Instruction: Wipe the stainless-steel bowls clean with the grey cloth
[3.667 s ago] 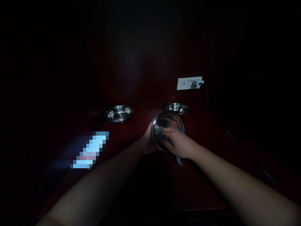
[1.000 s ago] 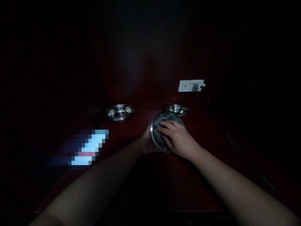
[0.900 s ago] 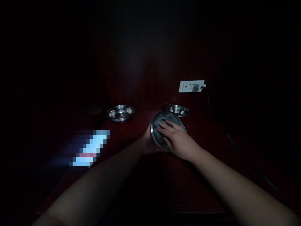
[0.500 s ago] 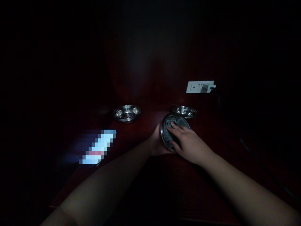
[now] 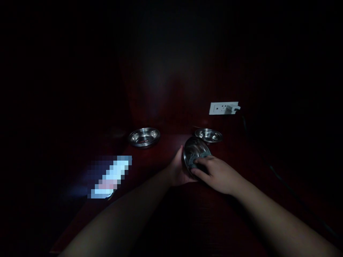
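The scene is very dark. My left hand [image 5: 177, 170] grips the back of a small steel bowl [image 5: 193, 150], tilted so its inside faces me. My right hand [image 5: 217, 174] is closed on a grey checked cloth [image 5: 193, 162] and presses it against the lower inside of that bowl. The bowl is held just above a dark red wooden table [image 5: 219, 217].
Two more steel bowls rest on the table: one at the back left [image 5: 144, 137], one behind the held bowl [image 5: 208, 135]. A white wall socket [image 5: 223, 107] with a plug and dark cable sits at the back right. A bright blurred object [image 5: 109, 177] lies at the left.
My right hand has slid the cloth from the upper part of the bowl down to its lower edge, so more bare steel shows. The view has shifted slightly.
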Motion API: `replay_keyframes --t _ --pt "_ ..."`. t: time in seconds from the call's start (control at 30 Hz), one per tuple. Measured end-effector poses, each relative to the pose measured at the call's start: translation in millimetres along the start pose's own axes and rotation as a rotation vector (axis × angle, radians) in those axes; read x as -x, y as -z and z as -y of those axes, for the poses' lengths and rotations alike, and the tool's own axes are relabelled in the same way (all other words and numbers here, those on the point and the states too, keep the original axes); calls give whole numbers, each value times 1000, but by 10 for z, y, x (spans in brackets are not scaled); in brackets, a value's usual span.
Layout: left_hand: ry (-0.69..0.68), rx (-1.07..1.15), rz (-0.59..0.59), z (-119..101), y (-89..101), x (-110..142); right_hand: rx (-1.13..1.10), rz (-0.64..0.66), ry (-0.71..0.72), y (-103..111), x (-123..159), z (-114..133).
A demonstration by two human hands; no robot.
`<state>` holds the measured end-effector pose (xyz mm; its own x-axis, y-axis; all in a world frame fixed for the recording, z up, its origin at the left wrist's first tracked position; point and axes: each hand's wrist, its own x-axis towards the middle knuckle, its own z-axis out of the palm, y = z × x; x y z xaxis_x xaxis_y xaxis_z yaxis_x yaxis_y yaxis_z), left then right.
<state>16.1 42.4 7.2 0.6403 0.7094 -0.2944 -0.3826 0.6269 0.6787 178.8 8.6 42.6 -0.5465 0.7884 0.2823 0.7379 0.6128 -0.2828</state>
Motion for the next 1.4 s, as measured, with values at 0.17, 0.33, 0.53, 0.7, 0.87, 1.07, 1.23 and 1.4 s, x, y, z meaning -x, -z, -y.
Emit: replay_keyframes --t 0.17,0.33,0.53,0.7,0.87,1.07,1.23,1.4 --pt "-29 40 38 1 0 3 -58 22 96 0 12 9" --pt "-70 65 34 -5 -18 2 -87 62 159 -18 6 20" --pt "-79 75 82 -3 80 -39 -111 63 217 -35 2 -5" --pt "-76 67 62 -25 98 -41 -137 106 249 -39 22 -51" --pt "-69 52 7 -41 74 -43 -160 88 241 -66 25 -60" --pt "-102 66 51 -30 41 -41 -189 61 251 -85 6 -57" --pt "-127 64 83 -21 6 -20 -214 49 256 -100 1 -61" --pt "-156 83 153 0 37 -27 -236 47 263 -109 -16 -70"
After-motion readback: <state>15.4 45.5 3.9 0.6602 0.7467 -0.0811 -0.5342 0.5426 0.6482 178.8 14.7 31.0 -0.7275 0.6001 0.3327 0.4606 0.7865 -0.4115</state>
